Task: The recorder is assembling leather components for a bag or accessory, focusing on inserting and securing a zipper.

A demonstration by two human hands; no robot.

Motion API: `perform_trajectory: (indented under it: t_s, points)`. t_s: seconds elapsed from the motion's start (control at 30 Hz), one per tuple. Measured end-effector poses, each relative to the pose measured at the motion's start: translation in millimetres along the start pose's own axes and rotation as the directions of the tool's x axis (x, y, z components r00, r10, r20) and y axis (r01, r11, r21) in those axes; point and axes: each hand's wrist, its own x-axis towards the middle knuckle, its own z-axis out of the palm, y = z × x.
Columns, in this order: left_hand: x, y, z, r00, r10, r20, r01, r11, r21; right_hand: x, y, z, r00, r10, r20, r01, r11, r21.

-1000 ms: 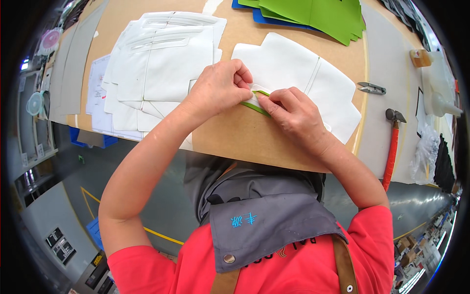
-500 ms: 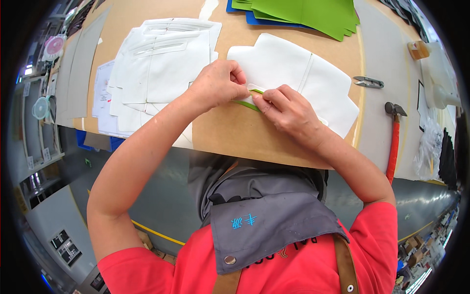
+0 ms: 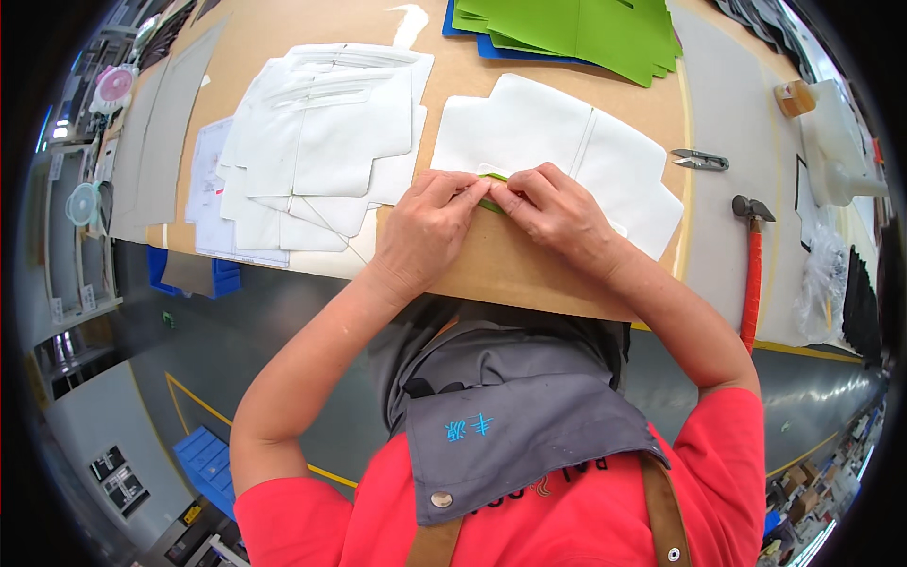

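A white cut panel (image 3: 529,128) with a seam line across it lies on the brown table in front of me. Along its near edge runs a narrow green strip (image 3: 490,205), partly covered by my fingers. My left hand (image 3: 430,227) is closed in a pinch at the strip's left part, with its fingertips at the panel edge. Just beside it, my right hand (image 3: 559,215) pinches the same strip, thumb and forefinger together. The two sets of fingertips nearly meet. Exactly how the strip sits against the panel is hidden under the fingers.
Overlapping white panels (image 3: 331,142) lie at left, over a printed sheet (image 3: 210,180). Green sheets (image 3: 576,42) are stacked at the far side on a blue one. To the right are thread snips (image 3: 701,160), a red-handled hammer (image 3: 753,269), an orange jar (image 3: 795,97) and a plastic bag (image 3: 822,293).
My left hand has come down and turned, its fingertips now closer to the right hand on the strip. My left elbow has moved inward. The right hand has barely shifted.
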Motion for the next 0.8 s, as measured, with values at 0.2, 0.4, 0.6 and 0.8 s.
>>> perform_trajectory:
  t_s: [0.2, 0.4, 0.6, 0.8]
  points:
    - [-7, 0, 6, 0.997, 0.066, -0.035, -0.062, 0.994, 0.093, -9, -7, -3, 0.968, 0.244, 0.059, -0.25, 0.953, 0.171]
    - [-11, 3, 5, 0.998, 0.056, -0.017, -0.053, 0.99, 0.132, -12, -8, -12, 0.983, 0.157, 0.093, -0.169, 0.976, 0.138]
    - [-9, 13, -2, 0.997, 0.07, 0.037, -0.077, 0.974, 0.215, -6, -12, -19, 0.943, 0.264, 0.203, -0.285, 0.955, 0.082]
    - [-15, 13, 3, 0.998, 0.056, 0.037, -0.061, 0.986, 0.154, -4, -16, -43, 0.772, 0.533, 0.347, -0.633, 0.698, 0.336]
